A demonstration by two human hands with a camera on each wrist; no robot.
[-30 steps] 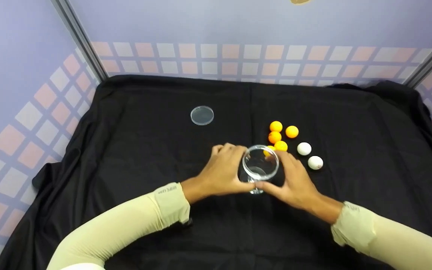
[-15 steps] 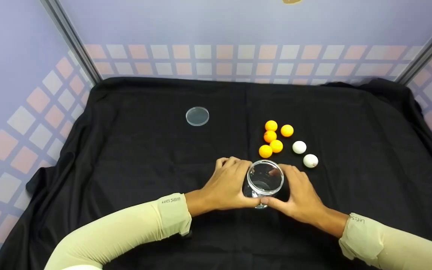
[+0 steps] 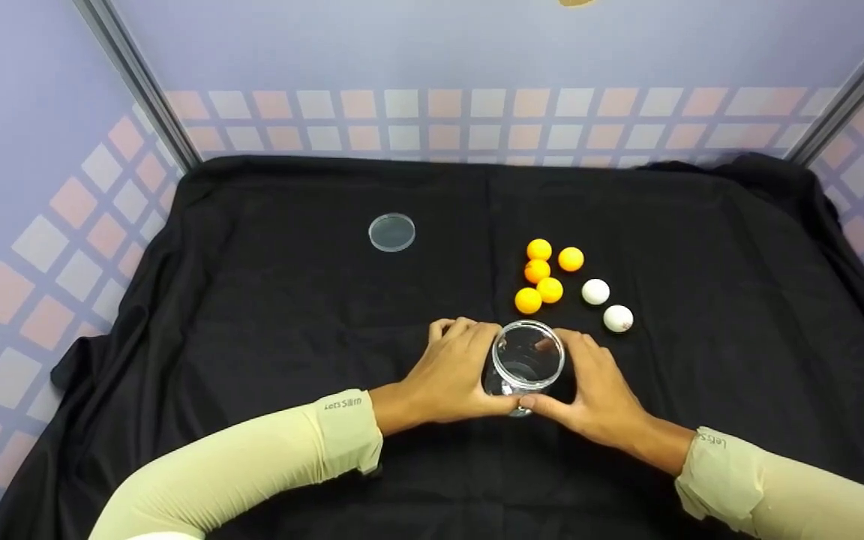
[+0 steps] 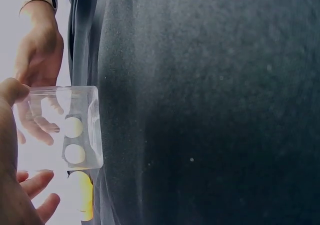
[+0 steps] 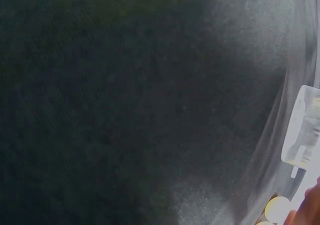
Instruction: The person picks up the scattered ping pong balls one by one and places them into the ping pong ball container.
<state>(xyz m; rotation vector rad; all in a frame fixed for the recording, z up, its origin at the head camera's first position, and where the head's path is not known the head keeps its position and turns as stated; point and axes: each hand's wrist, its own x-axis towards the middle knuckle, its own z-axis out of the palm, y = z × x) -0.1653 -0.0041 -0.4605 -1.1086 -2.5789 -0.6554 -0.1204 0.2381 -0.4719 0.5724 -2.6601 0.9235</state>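
A clear jar [image 3: 526,364] without a lid on it stands on the black cloth, its round mouth facing up and nothing inside. My left hand [image 3: 454,371] holds its left side and my right hand [image 3: 601,390] its right, the two thumbs meeting at the front. Beyond the jar lie several orange ping-pong balls [image 3: 537,271] and two white ping-pong balls [image 3: 595,292]. In the left wrist view, the white balls show through the wall of the jar [image 4: 95,127]. The right wrist view catches only part of the jar [image 5: 295,130] at its right edge.
A round clear lid [image 3: 391,232] lies flat on the black cloth [image 3: 289,277], towards the back left. Panels with a pink and white square pattern [image 3: 402,138] enclose the back and sides. Folds of cloth bunch up at the back right corner.
Both hands have brought the jar towards me, away from the orange balls it overlapped earlier. Over the last half second hands and jar have hardly moved. The balls and lid stay put.
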